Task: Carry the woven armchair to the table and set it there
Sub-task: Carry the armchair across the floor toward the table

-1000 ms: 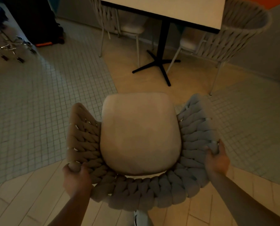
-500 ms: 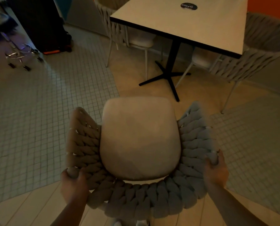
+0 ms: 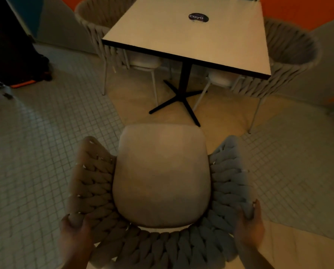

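The woven armchair [image 3: 162, 177] fills the lower middle of the head view, with a pale seat cushion and a thick braided rope back and arms. My left hand [image 3: 75, 232] grips the rope rim at the chair's left rear. My right hand [image 3: 249, 226] grips the rim at the right rear. The chair's front edge points at the square white table [image 3: 191, 35], which stands just ahead on a black cross-shaped foot [image 3: 178, 98]. The chair's legs are hidden below the seat.
Two similar woven chairs are pushed in at the table, one on the left [image 3: 104, 35] and one on the right [image 3: 290, 55]. A round dark sticker [image 3: 198, 17] lies on the tabletop. Dark objects [image 3: 12, 45] stand at far left on small-tiled floor.
The table has come closer and lower in view, and more of its top shows. Both hands keep the same grip on the chair's rim.
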